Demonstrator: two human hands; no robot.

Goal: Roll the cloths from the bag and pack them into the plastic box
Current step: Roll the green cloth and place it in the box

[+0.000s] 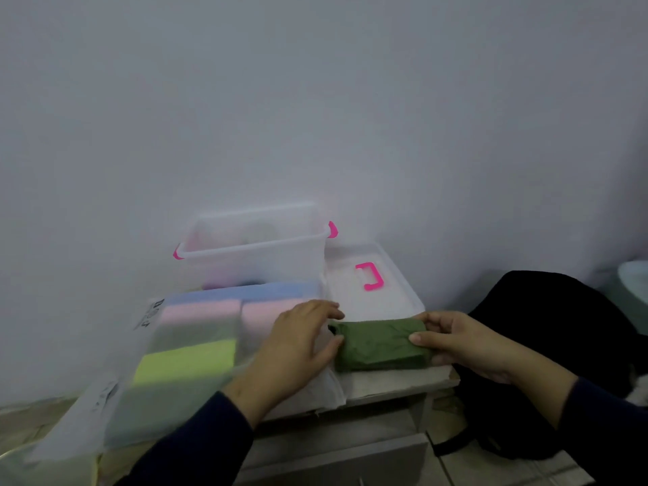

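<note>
A rolled green cloth [380,343] lies on the counter [396,382], between both hands. The right hand [466,342] grips its right end, fingers [420,338] curled round the roll. The left hand [298,345] rests flat with straight fingers, thumb touching the roll's left end. Left of it lies a frosted bag [182,352] of pastel cloths; behind stands the clear plastic box [256,250] with pink clips, its lid [371,285] beside it.
</note>
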